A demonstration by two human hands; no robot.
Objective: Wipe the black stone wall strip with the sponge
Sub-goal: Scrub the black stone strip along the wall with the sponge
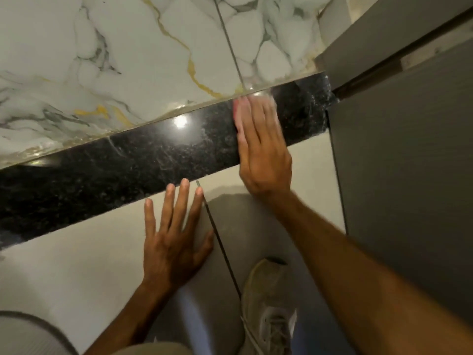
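- Nearest us, a pale laced sneaker stands on the floor close under the wall, so we judge the body is set tight in for reach.
- Our left hand lies flat on the plain beige wall tile just below the strip, fingers spread and released, holding nothing; it reads as a brace to steady the body while the other arm works.
- Its fingertips reach up to the lower edge of the glossy black speckled stone wall strip, which crosses the view on a slant.
- Our right hand presses flat over that strip towards its right end, fingers extended. A pale pinkish sponge peeks out beside and beneath them, pinned against the stone by the flat hand, not clenched. It is blurred, so its shape is unclear.
- To the right, the strip soon ends at a grey flat cabinet panel; little room is left that way.
- To the left, the black stone runs long and unobstructed, so there is plenty of room for strokes that way.
- Above, the strip meets white marble-patterned tile with gold veins at a thin shiny seam; we judge the sponge must hug that edge.
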